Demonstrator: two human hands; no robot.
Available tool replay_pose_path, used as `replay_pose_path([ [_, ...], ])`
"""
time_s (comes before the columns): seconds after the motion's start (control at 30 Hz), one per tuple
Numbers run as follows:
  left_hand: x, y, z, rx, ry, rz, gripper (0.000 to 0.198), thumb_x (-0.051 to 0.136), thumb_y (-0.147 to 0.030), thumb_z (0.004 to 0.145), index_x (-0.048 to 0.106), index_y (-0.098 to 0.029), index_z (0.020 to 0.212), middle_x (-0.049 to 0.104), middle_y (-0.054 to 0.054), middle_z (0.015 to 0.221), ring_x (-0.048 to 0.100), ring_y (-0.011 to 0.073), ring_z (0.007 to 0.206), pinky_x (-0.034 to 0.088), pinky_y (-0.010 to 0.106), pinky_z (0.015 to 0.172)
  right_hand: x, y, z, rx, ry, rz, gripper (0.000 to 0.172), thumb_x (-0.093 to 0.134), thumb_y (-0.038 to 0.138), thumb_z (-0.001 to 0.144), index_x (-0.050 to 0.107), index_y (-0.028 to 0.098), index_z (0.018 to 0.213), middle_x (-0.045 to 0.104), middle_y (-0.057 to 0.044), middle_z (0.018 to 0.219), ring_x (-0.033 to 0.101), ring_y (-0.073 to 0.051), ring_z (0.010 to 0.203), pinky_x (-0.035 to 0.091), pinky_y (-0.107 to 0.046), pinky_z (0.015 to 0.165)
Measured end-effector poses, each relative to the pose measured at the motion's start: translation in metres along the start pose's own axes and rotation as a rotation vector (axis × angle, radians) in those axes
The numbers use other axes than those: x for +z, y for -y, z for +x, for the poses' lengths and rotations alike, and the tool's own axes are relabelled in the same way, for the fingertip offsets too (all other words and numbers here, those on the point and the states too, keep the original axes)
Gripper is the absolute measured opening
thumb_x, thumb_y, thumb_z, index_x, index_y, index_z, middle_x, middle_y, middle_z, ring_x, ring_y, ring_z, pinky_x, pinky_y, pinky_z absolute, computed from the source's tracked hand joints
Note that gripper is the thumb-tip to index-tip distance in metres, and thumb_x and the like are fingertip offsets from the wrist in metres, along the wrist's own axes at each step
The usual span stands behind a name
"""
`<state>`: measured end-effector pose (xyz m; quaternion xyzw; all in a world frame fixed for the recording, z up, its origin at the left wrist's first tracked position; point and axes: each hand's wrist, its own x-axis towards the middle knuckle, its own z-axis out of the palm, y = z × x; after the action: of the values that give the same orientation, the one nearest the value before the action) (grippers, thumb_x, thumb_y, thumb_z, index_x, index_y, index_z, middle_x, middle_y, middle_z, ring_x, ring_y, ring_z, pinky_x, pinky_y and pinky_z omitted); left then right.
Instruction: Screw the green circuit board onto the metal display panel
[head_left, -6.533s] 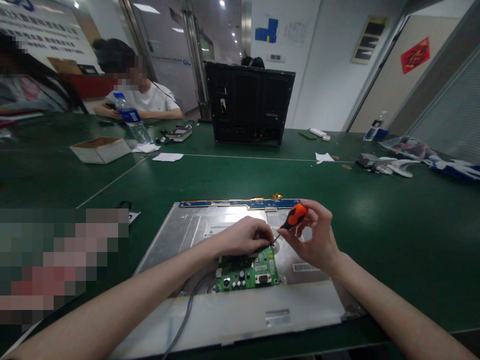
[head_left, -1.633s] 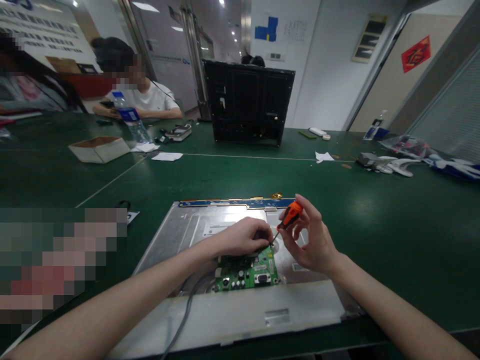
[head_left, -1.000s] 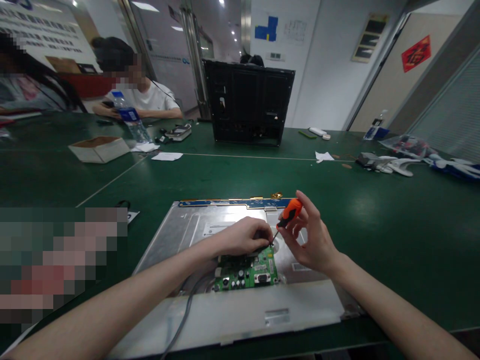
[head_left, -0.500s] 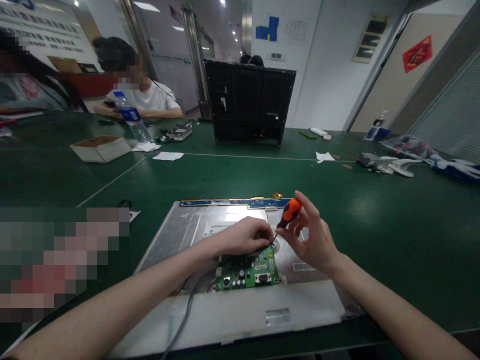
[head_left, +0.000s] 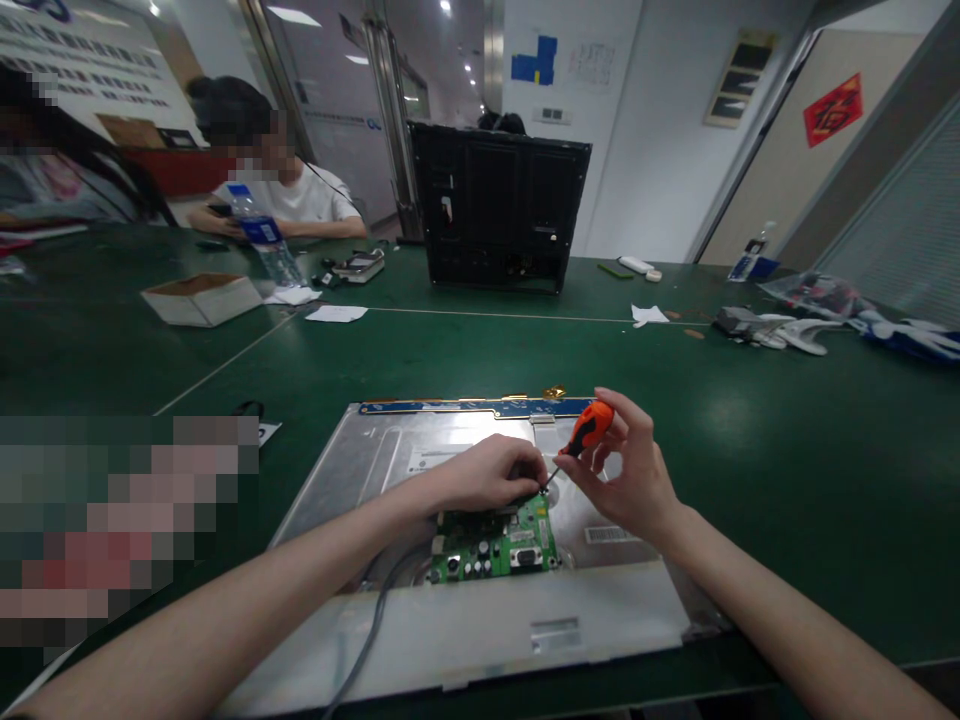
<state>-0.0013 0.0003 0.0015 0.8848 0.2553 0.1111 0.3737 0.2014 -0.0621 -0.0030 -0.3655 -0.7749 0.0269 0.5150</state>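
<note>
An orange and black screwdriver (head_left: 589, 428) is gripped by its handle in my right hand (head_left: 634, 475), tilted, with its shaft pointing down and left. Its tip meets the upper right corner of a green circuit board (head_left: 499, 545). Beside that tip, the thumb and fingers of my left hand (head_left: 495, 470) are pinched together; what lies between them, if anything, is hidden. Beneath the board is a silvery metal display panel (head_left: 352, 460) with a blue strip board (head_left: 465, 407) along its far edge. A grey cable (head_left: 375, 620) runs across the panel's near part.
A black monitor housing (head_left: 502, 210) stands upright across the green table (head_left: 450, 355). To its left are an open box (head_left: 202, 300) and a water bottle (head_left: 262, 235), with a seated person behind. White and grey items (head_left: 772, 328) lie at the right.
The screwdriver's handle has tipped a little to the right and lower, along with my right hand. My left hand keeps its place by the board's corner.
</note>
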Motion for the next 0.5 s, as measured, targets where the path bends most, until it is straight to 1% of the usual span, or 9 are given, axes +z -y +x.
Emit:
replay_pose_path([
  [0.07, -0.0002, -0.0003, 0.0, 0.006, 0.002, -0.006, 0.013, 0.06, -0.014, 0.084, 0.071, -0.016, 0.09, 0.07, 0.002, 0.083, 0.061, 0.0175, 0.076, 0.044, 0.026, 0.071, -0.0001, -0.0003, 0.0004, 0.002, -0.009, -0.005, 0.071, 0.066, 0.026, 0.092, 0.026, 0.03, 0.15, 0.057, 0.006, 0.075, 0.057, -0.01, 0.051, 0.047, -0.02, 0.043],
  [0.17, -0.0005, -0.0012, 0.0002, 0.003, 0.0, -0.006, 0.013, 0.06, -0.013, 0.084, 0.071, -0.016, 0.091, 0.07, 0.002, 0.082, 0.061, 0.0176, 0.075, 0.044, 0.027, 0.071, -0.0002, 0.0007, 0.001, 0.0, 0.012, 0.001, 0.07, 0.063, 0.025, 0.094, 0.024, 0.03, 0.153, 0.059, 0.004, 0.077, 0.058, -0.011, 0.051, 0.048, -0.02, 0.043],
  [0.33, -0.001, -0.0031, 0.0005, -0.006, -0.006, -0.013, 0.012, 0.061, -0.012, 0.084, 0.071, -0.016, 0.09, 0.068, 0.001, 0.079, 0.061, 0.0165, 0.073, 0.044, 0.025, 0.068, -0.0011, 0.0036, 0.0015, 0.008, 0.03, -0.006, 0.075, 0.06, 0.02, 0.094, 0.02, 0.027, 0.157, 0.059, 0.005, 0.074, 0.058, -0.011, 0.049, 0.049, -0.02, 0.041],
  [0.5, 0.0, -0.0026, 0.0006, -0.024, -0.007, -0.009, 0.009, 0.063, -0.01, 0.083, 0.07, -0.015, 0.084, 0.069, 0.001, 0.079, 0.062, 0.0172, 0.074, 0.045, 0.026, 0.07, -0.002, 0.0051, 0.0029, 0.007, 0.032, 0.0, 0.079, 0.059, 0.016, 0.091, 0.017, 0.026, 0.157, 0.063, 0.002, 0.08, 0.059, -0.011, 0.05, 0.048, -0.02, 0.041],
])
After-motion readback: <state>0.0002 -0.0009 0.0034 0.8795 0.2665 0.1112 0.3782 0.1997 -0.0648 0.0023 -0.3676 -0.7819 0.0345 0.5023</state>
